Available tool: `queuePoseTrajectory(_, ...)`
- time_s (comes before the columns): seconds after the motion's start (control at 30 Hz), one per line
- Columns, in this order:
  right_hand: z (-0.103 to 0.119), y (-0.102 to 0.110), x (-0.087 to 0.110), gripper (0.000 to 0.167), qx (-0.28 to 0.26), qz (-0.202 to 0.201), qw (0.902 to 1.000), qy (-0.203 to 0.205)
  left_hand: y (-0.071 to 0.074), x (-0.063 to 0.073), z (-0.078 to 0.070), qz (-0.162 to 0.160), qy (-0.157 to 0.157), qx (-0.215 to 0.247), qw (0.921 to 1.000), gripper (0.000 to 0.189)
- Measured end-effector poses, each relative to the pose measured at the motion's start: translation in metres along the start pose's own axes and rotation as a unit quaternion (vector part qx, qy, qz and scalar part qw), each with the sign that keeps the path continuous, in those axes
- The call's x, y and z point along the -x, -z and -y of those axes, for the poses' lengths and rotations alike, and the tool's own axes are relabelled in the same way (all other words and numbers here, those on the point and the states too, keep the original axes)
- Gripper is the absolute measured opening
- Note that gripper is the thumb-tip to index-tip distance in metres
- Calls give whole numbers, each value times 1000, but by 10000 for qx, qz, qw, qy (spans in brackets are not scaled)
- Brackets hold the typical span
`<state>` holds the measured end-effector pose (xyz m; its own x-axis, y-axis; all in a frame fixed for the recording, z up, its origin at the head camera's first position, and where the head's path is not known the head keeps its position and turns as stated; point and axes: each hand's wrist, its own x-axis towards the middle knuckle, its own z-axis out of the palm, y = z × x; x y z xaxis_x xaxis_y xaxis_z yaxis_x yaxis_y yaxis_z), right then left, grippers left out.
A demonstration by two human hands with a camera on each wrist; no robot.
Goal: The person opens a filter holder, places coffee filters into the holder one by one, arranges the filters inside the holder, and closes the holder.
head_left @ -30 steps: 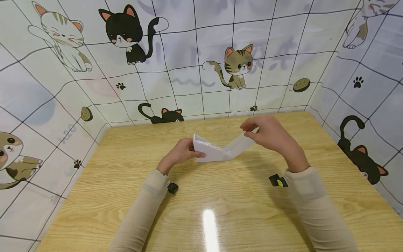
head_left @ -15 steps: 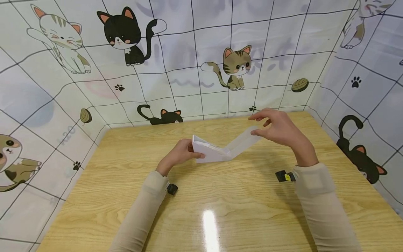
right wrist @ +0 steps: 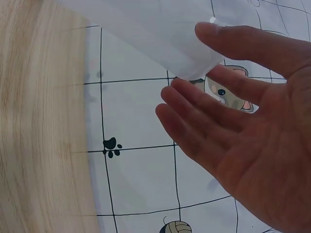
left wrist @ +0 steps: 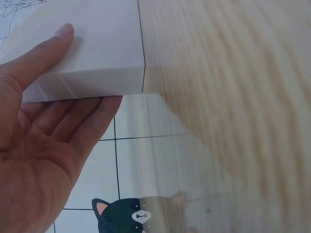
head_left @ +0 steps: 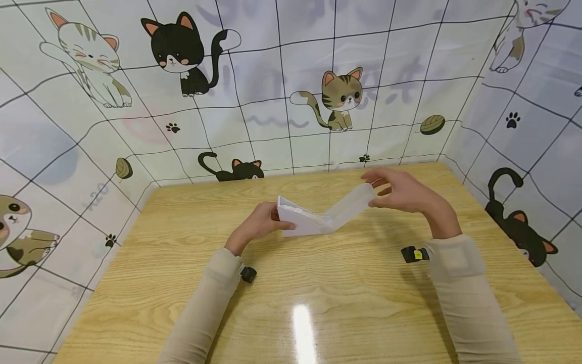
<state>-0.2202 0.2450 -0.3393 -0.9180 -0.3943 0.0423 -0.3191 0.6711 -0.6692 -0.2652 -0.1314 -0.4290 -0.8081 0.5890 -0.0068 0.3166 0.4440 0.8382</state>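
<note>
A white, flat box-like case [head_left: 302, 222] stands on its long edge on the table, its upper side open and showing thin white layers inside. From its right end a translucent white flap [head_left: 350, 206] slants up to the right. My left hand [head_left: 261, 221] holds the case's left end, thumb on the front face and fingers behind. In the left wrist view the thumb [left wrist: 51, 51] lies flat on the white face, with the fingers under the side. My right hand [head_left: 400, 189] is at the flap's free end, thumb and fingers spread around its rounded corner [right wrist: 194, 70].
The light wood table [head_left: 218, 308] carries a bright glare streak in front. A white cloth backdrop [head_left: 273, 121] printed with cats and grid lines stands along its back and both sides. Small black devices [head_left: 414, 254] are strapped at both wrists.
My right hand drew back to the right, and its fingers spread from their earlier hold on the flap's end. The flap stays raised. My left hand and the case have hardly moved.
</note>
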Motion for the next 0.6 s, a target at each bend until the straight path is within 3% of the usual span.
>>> queuePoseTrajectory(0.3,-5,-1,-1,51,26,129,9997,-188,0,1,-1,26,2,16,10000,38)
queuePoseTrajectory(0.6,-12,-2,-2,42,-365,99,9992,-127,0,1,-1,32,2,54,10000,39)
